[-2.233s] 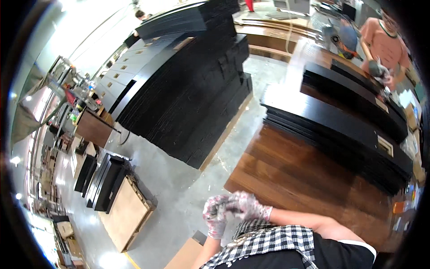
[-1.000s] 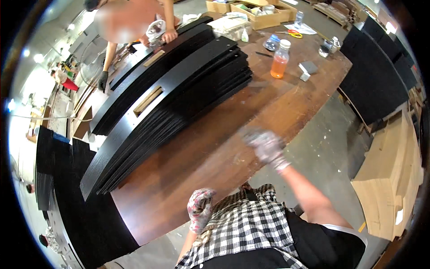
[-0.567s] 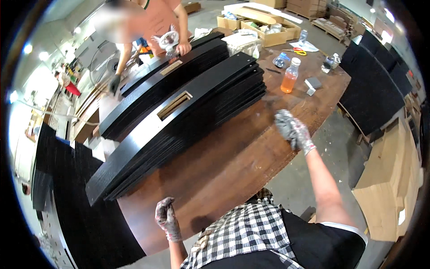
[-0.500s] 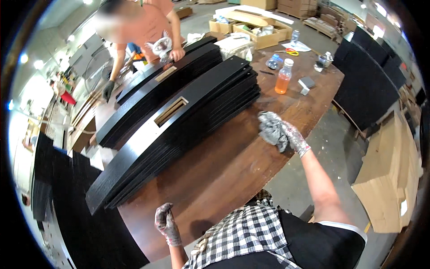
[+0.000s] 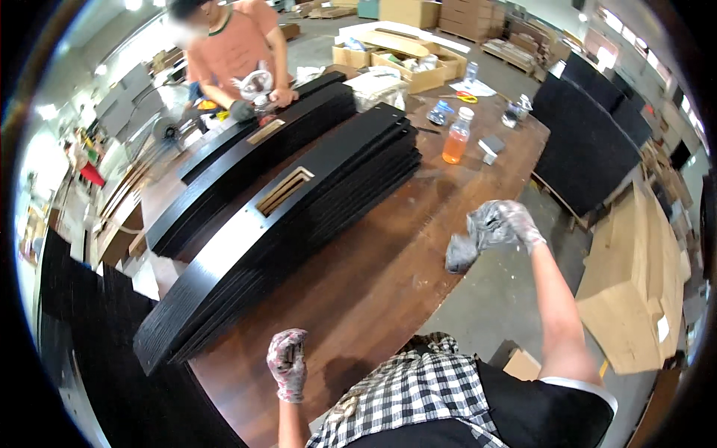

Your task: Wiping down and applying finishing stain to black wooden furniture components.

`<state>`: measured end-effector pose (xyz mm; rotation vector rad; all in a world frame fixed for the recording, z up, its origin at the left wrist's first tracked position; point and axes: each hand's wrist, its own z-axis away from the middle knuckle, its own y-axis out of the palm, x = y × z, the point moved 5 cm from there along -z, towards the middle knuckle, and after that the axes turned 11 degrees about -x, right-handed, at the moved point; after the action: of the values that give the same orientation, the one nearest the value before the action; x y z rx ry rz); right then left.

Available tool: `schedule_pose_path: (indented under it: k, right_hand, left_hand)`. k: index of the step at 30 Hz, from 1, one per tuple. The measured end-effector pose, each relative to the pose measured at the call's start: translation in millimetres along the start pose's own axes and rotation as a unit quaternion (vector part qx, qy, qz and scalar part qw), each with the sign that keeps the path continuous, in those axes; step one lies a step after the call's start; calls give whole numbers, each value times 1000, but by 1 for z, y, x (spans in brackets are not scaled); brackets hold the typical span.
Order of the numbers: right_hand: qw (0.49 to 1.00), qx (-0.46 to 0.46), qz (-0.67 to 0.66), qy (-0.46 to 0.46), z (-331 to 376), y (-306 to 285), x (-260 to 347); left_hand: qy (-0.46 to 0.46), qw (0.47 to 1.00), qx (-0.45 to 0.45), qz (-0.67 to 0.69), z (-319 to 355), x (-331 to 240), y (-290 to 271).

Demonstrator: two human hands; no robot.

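My right hand, in a stained thin glove, is closed on a crumpled grey rag at the table's right edge. The rag hangs down from my fingers, partly blurred. Over the near edge of the brown table, my left hand is a gloved fist, and nothing shows sticking out of it. Ahead of both hands lies a stack of long curved black boards, the top one with a rectangular slot. I touch neither the boards nor the bottle of orange liquid.
A second black board stack lies behind the first, where a co-worker bends over it. Scissors, a small grey block and open cartons are on the far table. Large brown cartons stand at right.
My right hand has lifted and moved right with the rag. My left fist has turned slightly. The co-worker's gloved hand has moved in to the boards, beside the other hand.
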<state>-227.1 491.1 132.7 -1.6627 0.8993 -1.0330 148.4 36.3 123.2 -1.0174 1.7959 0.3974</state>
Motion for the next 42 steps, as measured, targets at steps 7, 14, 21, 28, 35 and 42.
schedule_pose_path:
  k: [7, 14, 21, 28, 35, 42]
  right_hand:
    - [900, -156, -390, 119, -36, -33, 22]
    - [985, -105, -128, 42, -124, -10, 51]
    - [977, -66, -197, -58, -253, 29, 21]
    - [974, 123, -183, -45, -286, 16, 105]
    - [879, 139, -451, 62, -284, 53, 61]
    - [876, 149, -439, 133, -283, 60, -78]
  left_hand:
    - [57, 968, -228, -88, -80, -57, -103]
    - [117, 843, -339, -401, -106, -30, -254]
    - [-87, 700, -374, -602, -101, 36, -369]
    - [-438, 865, -245, -17, -119, 81, -353]
    - [-446, 797, -388, 119, -118, 93, -340]
    - [-468, 838, -267, 83, -127, 121, -391]
